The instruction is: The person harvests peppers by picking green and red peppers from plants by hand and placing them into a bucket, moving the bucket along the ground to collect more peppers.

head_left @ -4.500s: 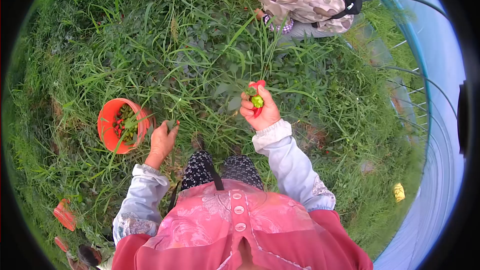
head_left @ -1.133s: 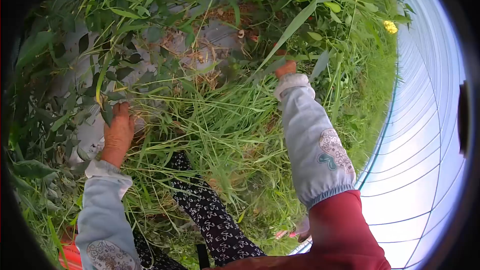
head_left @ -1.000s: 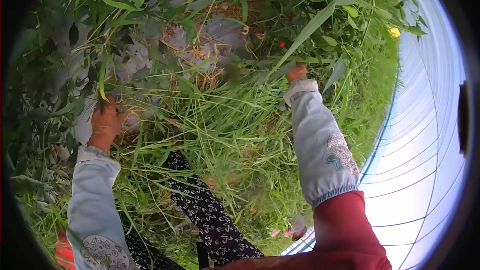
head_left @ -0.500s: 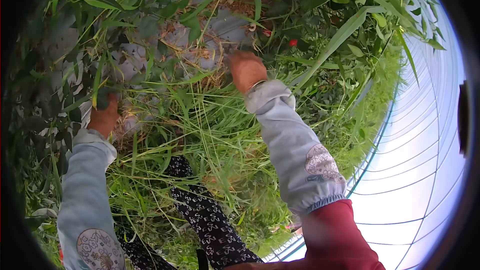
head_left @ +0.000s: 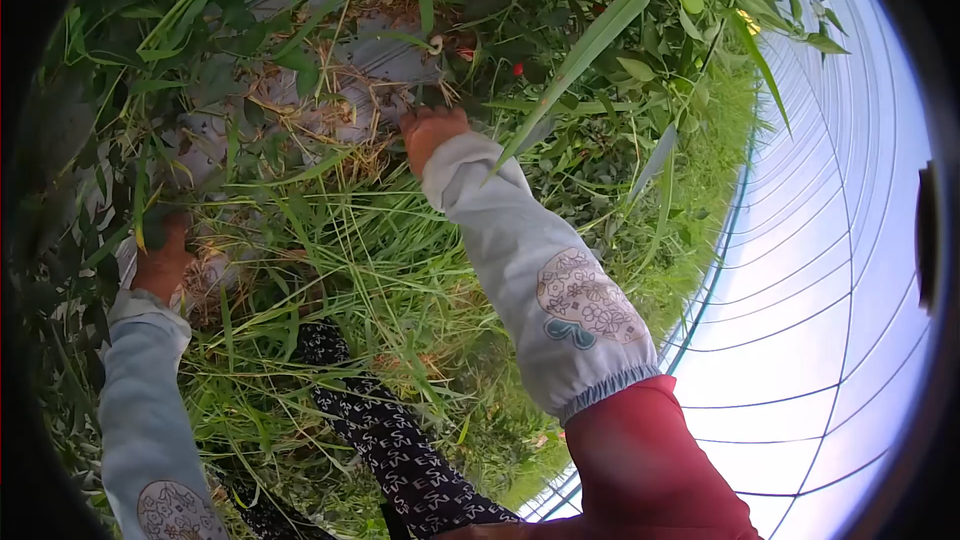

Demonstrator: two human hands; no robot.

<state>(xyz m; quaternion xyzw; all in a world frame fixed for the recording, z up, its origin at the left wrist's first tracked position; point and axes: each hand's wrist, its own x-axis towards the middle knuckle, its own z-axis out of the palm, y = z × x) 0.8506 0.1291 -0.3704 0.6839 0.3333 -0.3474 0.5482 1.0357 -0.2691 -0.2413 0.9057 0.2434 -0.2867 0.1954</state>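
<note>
My right hand (head_left: pixel 432 132) is low over the ground at upper centre, beside dry straw (head_left: pixel 350 160) and grey ground film (head_left: pixel 385 55); its fingers bend downward, and what they may hold is hidden. At the left, my left hand (head_left: pixel 163 258) reaches in among dark leaves, its fingertips covered by foliage. A small red pepper (head_left: pixel 518 69) shows among the plants to the right of my right hand. Another red bit (head_left: pixel 466 54) lies nearer the straw. Pale sleeve covers are on both forearms.
Long grass (head_left: pixel 390 250) spreads between my arms and over my legs in dark patterned trousers (head_left: pixel 390 440). A broad grass blade (head_left: pixel 590 50) hangs at upper right. A pale translucent sheet wall (head_left: pixel 780 320) with thin lines curves along the right side. Something yellow (head_left: pixel 748 22) shows near it.
My right hand has come out of the leaves on the right and moved left to the straw. My left hand stays low in the foliage. The orange bucket has left the view.
</note>
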